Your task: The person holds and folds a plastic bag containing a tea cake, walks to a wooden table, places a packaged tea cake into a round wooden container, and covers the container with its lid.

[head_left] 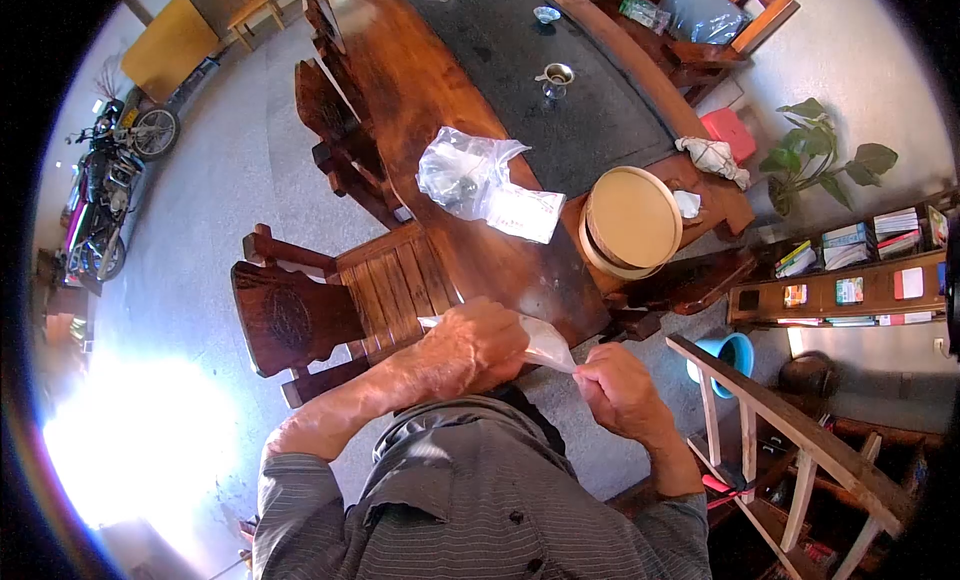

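In front of my waist, a small translucent plastic bag (547,345) with something whitish in it is stretched between my two hands. My left hand (478,342) is wrapped round its body, and a pale end sticks out on the far side of the fist. At the bag's other end, my right hand (622,388) pinches a corner. Just beyond, on the wooden table (420,90), lie a larger clear plastic bag (455,170) and a white printed packet (527,213). Right of them stands a round tan box (634,218).
A wooden chair (300,315) stands close on the left. A metal strainer cup (556,78) and a small bowl (546,14) sit on the dark table inlay. On the right are a wooden ladder (800,435), a blue bucket (735,355), a bookshelf (760,305) and a plant (815,145).
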`<state>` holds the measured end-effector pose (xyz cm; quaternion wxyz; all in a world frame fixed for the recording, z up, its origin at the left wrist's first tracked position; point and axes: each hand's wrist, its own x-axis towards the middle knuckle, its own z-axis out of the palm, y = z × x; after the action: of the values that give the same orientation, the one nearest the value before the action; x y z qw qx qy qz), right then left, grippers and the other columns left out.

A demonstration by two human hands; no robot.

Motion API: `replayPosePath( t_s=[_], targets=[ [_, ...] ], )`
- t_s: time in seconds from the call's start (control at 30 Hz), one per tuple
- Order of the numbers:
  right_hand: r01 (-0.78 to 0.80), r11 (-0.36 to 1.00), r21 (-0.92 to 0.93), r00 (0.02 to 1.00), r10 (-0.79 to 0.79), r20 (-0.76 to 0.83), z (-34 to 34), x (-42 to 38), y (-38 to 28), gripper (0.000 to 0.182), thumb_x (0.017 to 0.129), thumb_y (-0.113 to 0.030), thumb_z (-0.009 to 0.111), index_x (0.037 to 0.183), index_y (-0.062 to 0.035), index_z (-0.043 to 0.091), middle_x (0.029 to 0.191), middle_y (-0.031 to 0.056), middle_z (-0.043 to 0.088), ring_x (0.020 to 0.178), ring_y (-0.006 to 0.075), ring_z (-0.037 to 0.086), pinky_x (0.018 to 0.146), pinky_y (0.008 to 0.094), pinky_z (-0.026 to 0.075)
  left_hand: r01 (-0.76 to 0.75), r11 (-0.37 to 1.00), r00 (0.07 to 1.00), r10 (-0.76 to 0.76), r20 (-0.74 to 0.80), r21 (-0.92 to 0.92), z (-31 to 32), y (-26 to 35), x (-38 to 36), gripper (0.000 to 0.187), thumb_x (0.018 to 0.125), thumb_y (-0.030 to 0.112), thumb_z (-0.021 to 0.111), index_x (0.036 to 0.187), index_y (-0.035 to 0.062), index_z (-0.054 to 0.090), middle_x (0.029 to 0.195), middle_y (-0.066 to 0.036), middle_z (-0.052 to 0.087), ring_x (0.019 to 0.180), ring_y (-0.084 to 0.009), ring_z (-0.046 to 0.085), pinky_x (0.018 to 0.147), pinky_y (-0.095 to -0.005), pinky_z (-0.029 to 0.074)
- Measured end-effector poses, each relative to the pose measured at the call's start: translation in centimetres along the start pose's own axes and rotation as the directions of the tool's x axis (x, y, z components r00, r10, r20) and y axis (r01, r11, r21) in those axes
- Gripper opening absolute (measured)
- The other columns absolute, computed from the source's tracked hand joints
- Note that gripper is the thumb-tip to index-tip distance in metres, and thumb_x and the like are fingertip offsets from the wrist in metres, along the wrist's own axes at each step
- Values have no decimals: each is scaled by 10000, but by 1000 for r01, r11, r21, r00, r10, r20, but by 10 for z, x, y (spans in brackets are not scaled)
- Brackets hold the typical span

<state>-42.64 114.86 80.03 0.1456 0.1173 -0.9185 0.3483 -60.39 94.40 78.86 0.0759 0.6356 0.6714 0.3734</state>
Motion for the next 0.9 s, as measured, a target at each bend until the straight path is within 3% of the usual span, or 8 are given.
replayPosePath(
  t_s=[0.23, 0.33, 0.47, 0.9],
  targets=[
    [-92, 995, -32, 995, 93, 47, -10, -2, -1, 128, 829, -5, 714, 918, -17, 622, 832, 140, 636, 790, 333, 645, 695, 413, 521, 6, 999, 999, -7, 50, 33, -13, -13, -12, 173, 794, 109, 728, 888, 40, 599, 812, -112, 571, 782, -327, 595, 698, -442, 488],
    [-102, 995, -2, 992, 102, -75, -9, -10, 8, 122, 833, -12, 710, 914, -16, 619, 833, 143, 637, 785, 328, 644, 689, 411, 520, -3, 992, 1000, 1, 16, 126, -23, -19, -16, 174, 758, 90, 720, 818, 37, 566, 787, -110, 522, 763, -310, 571, 708, -418, 479],
    [-150, 988, 17, 985, 151, -82, -12, -18, 11, 100, 848, -22, 695, 906, -21, 613, 833, 152, 636, 771, 321, 638, 690, 403, 518, 11, 986, 998, -20, 53, 167, -38, -19, -22, 145, 806, 59, 714, 897, 31, 605, 840, -120, 594, 771, -323, 596, 692, -442, 481],
    [-212, 977, 27, 959, 213, -185, -6, -34, 19, 71, 860, -2, 663, 885, -8, 598, 816, 155, 625, 765, 309, 635, 679, 393, 512, 40, 977, 996, -56, 70, 210, -42, -25, -25, 156, 814, 9, 668, 961, 4, 614, 903, -155, 611, 864, -360, 619, 762, -458, 504]
  ],
)
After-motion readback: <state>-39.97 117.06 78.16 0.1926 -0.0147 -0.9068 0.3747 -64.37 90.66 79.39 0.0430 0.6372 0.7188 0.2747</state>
